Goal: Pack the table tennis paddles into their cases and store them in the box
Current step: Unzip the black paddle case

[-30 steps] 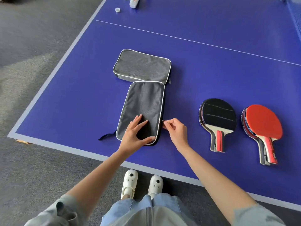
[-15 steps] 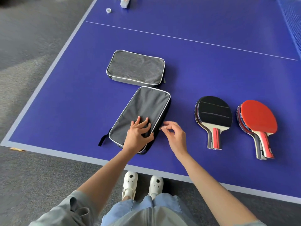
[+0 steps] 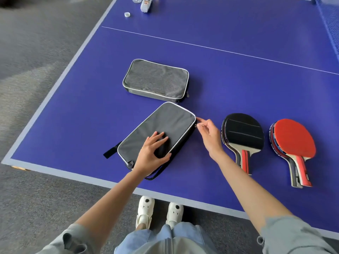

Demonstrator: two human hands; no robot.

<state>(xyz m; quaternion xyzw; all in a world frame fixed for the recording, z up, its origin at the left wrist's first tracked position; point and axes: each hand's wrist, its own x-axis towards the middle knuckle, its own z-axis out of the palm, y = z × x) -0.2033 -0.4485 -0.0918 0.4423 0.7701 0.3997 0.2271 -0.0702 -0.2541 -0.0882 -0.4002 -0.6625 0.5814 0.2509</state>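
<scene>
The left hand [image 3: 153,153] is lying flat and spread, pressing down the dark case [image 3: 159,129] near the table [image 3: 73,114] edge. The right hand [image 3: 209,133], at the case's 3 o'clock corner, is pinching the zipper pull [image 3: 196,125]. Judging by this, the unzipping step is under way; next, the pull needs running around the corner. Both paddle stacks [image 3: 244,134] are waiting further toward 3 o'clock.

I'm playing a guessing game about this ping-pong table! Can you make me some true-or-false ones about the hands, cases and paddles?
1. The left hand presses flat on the dark case. True.
2. The right hand holds a paddle. False: it pinches the zipper pull at the dark case's corner.
3. The black-faced paddles and the red-faced paddles lie outside the cases. True.
4. The light grey case sits on top of the dark case. False: it lies apart, farther away.
</scene>
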